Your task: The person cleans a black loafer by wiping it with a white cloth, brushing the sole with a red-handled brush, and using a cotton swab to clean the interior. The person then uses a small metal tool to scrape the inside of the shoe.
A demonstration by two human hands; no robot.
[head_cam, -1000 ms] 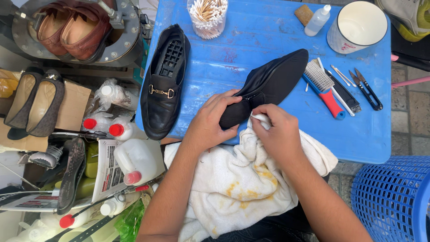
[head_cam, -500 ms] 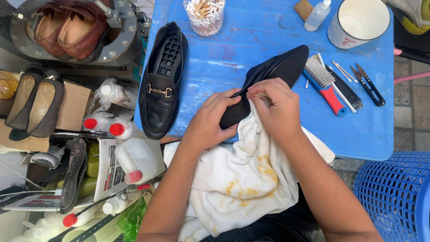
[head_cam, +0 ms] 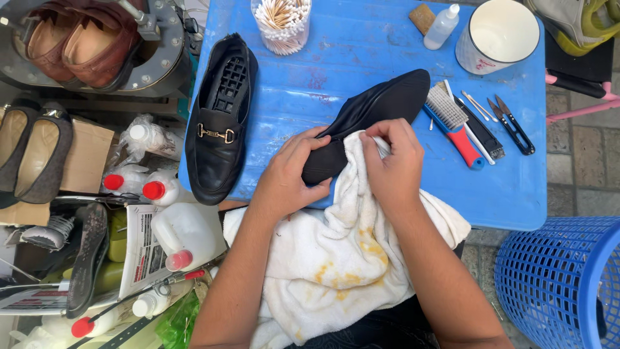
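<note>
Head view, looking down on a blue tabletop (head_cam: 361, 52).

Left hand (head_cam: 290, 174): grasping the heel end of a black shoe (head_cam: 374, 110), fingers curled over its near part. The shoe lies at a slant near the middle of the tabletop, toe pointing far and right, heel toward the near edge.

Right hand (head_cam: 391, 161): clenched on a bunched part of a white cloth (head_cam: 342, 252), pressing it against the shoe just right of the left hand. The cloth is stained yellow in patches and hangs from the shoe over the near edge of the tabletop and onto the lap.

Left of the hands: a second black loafer (head_cam: 219, 123) with a metal bar across the front lies apart from the held shoe, toe toward the near edge.

Right of the shoe's toe, close by: a brush with a blue and red handle (head_cam: 455, 123), a narrower dark brush and small black snips (head_cam: 513, 126).

Far side: clear cup of cotton swabs (head_cam: 281, 26), small white bottle (head_cam: 442, 27), white mug (head_cam: 497, 35).

Beyond the tabletop, near right: blue plastic basket (head_cam: 558, 278). To the left: white bottles with red caps (head_cam: 158, 187) and other shoes.
</note>
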